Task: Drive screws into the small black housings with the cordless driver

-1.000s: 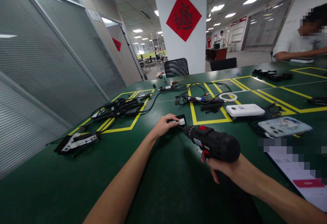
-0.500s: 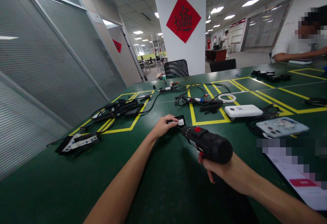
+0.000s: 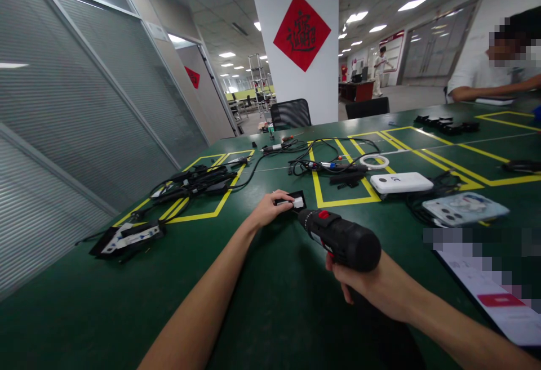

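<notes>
My right hand is wrapped round the grip of a black cordless drill with red accents. The drill's chuck points left and away from me, its front end close to a small flat black part. On that part sits a white block. My left hand has its fingers closed over the left side of the black part and holds it at the table. The drill's tip is too small to tell whether it touches the part.
Black cables lie at the left, behind a black-and-white bracket. More tools and wires lie beyond my hands. At the right are a white power bank, a phone and a screen. A person sits at the far right.
My hands, the drill and the black part hold nearly the same places. The view has shifted very slightly. A distant standing person has turned or moved a little.
</notes>
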The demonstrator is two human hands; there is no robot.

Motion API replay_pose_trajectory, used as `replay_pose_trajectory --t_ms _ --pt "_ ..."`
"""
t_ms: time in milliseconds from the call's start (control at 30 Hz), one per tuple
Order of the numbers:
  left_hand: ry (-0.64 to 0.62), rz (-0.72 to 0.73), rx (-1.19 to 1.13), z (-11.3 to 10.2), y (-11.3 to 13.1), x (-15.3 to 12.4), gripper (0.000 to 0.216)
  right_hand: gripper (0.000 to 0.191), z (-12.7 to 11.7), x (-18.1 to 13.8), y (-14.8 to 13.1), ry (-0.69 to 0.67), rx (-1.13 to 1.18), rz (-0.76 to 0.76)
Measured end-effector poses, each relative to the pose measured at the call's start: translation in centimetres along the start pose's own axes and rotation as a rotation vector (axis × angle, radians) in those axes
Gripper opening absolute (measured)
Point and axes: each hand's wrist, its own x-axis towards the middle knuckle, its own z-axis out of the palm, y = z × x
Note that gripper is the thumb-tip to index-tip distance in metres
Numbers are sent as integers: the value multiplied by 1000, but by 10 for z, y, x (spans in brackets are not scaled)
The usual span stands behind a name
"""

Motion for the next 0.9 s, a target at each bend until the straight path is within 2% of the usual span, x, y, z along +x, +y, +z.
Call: replay_pose_trajectory --t_ms 167,300,433,700,900 --pt "6 7 23 2 -1 0 29 12 1 1 1 -1 -23 15" --pt "57 26 49 4 -4 0 28 20 -2 1 4 14 -23 44" --pt "94 -18 92 6 -6 -1 34 17 -2 1 2 -2 -34 65" --pt "109 1 97 7 -6 -1 30 19 -1 0 -2 7 -35 58" --pt "123 -1 98 8 -5 -1 29 30 -4 2 9 -40 84 8"
